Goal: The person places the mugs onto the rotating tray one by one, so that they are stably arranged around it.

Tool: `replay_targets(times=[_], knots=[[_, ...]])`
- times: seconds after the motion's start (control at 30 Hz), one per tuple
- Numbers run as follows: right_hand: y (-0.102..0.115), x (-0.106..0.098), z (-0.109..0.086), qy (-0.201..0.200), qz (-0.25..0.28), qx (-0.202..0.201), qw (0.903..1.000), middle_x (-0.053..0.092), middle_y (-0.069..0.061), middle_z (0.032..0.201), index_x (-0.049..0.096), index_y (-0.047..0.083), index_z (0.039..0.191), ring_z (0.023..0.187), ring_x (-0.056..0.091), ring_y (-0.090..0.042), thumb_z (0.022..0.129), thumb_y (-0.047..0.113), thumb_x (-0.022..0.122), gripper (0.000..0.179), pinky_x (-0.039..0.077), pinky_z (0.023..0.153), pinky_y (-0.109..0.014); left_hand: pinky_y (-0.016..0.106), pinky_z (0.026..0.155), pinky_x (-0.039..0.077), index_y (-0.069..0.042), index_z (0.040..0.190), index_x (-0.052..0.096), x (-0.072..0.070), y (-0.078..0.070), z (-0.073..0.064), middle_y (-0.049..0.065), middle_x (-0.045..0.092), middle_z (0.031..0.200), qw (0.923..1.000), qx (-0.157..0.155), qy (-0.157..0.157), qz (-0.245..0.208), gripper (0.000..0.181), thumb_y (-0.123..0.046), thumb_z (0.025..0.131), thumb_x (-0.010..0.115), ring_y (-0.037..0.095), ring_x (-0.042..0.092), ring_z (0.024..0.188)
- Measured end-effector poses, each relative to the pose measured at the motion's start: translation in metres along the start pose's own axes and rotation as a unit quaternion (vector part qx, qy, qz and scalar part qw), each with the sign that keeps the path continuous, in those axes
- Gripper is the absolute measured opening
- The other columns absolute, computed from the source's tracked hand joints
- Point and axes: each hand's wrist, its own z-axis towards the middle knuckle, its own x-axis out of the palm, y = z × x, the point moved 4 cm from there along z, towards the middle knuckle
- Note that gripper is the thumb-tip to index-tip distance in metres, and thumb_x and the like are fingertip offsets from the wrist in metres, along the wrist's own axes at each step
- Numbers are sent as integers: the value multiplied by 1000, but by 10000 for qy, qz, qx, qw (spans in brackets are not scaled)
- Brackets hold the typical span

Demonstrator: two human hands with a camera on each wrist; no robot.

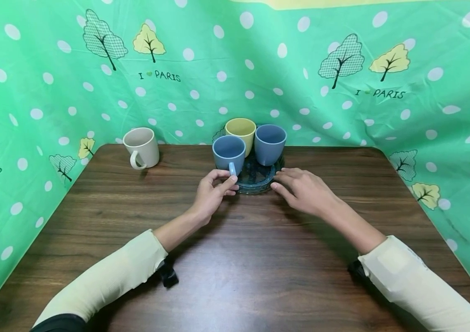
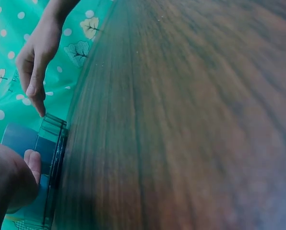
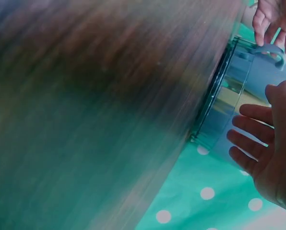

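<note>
My left hand (image 1: 211, 193) pinches the handle (image 1: 232, 169) of a blue mug (image 1: 229, 150), thumb in front and fingers behind. This mug stands at the left side of a round clear glass dish (image 1: 255, 188). Behind it in the dish is a yellow cup (image 1: 240, 127), and a second blue cup (image 1: 270, 144) stands at the right. My right hand (image 1: 305, 191) is at the dish's right rim, fingers spread and fairly straight; the right wrist view shows the fingers (image 3: 252, 132) beside the glass wall (image 3: 220, 103). The bottoms of the yellow cup and the front mug are partly hidden.
A white mug (image 1: 141, 148) stands apart at the table's back left, handle toward me. The dark wooden table (image 1: 235, 258) ends just behind the dish, where a green dotted cloth (image 1: 201, 55) hangs. Cloth also runs along both sides.
</note>
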Motion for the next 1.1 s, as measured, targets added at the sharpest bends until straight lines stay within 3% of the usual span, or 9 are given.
replay_targets(times=[0.2,0.77,1.1], knots=[[-7,-1,0,-12,-68,137,9999,75,-27,145,75,-1,142,142,68,-48,116,27,63,40,55,120,-66,29,87,70,4,132,67,-3,2,-1,22,75,121,9999,-23,87,-142,25,-11,112,71,17,81,96],[-26,0,0,400,-110,514,9978,52,-31,169,52,-6,164,154,55,-53,119,31,57,58,47,127,-69,31,88,70,3,134,67,-12,3,-2,13,76,120,9995,-154,129,-250,25,-11,114,68,15,82,93],[-33,4,2,629,-92,641,9959,45,-31,175,47,-7,167,159,49,-53,122,34,52,61,42,131,-69,33,90,71,2,136,66,-15,1,-3,10,74,118,9994,-188,170,-218,26,-13,115,67,17,82,95]])
